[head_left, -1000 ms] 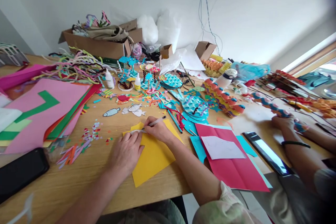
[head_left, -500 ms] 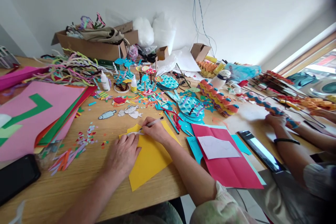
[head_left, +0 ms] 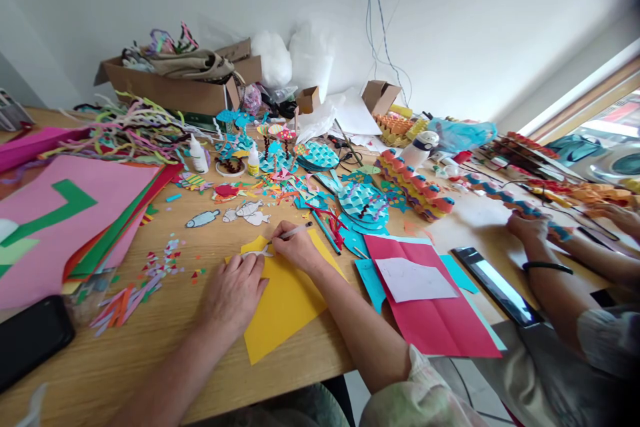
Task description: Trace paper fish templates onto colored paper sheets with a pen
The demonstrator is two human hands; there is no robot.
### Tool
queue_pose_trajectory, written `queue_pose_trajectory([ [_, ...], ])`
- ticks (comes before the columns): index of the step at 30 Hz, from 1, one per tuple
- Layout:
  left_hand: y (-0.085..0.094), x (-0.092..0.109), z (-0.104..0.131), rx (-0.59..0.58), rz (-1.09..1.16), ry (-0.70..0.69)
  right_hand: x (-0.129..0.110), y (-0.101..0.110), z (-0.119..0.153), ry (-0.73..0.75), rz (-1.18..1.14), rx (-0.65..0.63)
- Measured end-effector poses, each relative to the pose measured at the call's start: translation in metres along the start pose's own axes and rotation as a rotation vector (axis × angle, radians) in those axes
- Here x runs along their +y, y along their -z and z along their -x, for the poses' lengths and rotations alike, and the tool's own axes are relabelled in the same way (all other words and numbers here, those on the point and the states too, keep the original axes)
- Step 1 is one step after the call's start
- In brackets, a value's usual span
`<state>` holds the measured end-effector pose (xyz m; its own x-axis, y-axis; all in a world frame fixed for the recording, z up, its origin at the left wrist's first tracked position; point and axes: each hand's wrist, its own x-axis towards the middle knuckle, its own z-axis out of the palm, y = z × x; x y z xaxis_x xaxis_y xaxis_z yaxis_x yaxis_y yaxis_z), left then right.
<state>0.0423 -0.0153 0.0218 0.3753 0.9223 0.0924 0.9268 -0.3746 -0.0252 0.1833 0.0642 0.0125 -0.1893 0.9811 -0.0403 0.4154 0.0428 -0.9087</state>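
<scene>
A yellow paper sheet [head_left: 287, 303] lies on the wooden table before me. My left hand [head_left: 235, 290] is spread flat over its left part, fingertips on a small white paper cutout [head_left: 265, 251] near the top edge. My right hand [head_left: 295, 247] is closed around a pen [head_left: 296, 231], its tip low beside the cutout; the exact contact is hidden by the fingers. Beyond the hands lie fish-shaped paper cutouts [head_left: 253, 212] and a blue-grey paper fish [head_left: 203, 218].
Stacked coloured papers [head_left: 120, 180] and a black phone [head_left: 35, 340] are at left. A red sheet [head_left: 440, 323] and another phone [head_left: 495, 285] lie right. Another person's hand [head_left: 527, 228] holds a painted strip [head_left: 505, 197]. Glue bottles [head_left: 199, 155] stand behind.
The view has shifted very slightly. Both my hands keep nearly the same place on the yellow sheet, and more of the white cutout shows beside the pen hand.
</scene>
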Motion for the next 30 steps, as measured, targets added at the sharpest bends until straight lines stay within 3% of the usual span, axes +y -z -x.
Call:
queue_pose_trajectory([
  [21,-0.0046,0.0024,-0.0087,-0.01,0.041,0.027,-0.0007,0.0009,0.0011,-0.011,-0.011,0.03],
  [30,-0.0059,0.0031,-0.0098,-0.002,0.032,0.032,0.0037,-0.0003,0.0041,0.062,-0.023,0.046],
])
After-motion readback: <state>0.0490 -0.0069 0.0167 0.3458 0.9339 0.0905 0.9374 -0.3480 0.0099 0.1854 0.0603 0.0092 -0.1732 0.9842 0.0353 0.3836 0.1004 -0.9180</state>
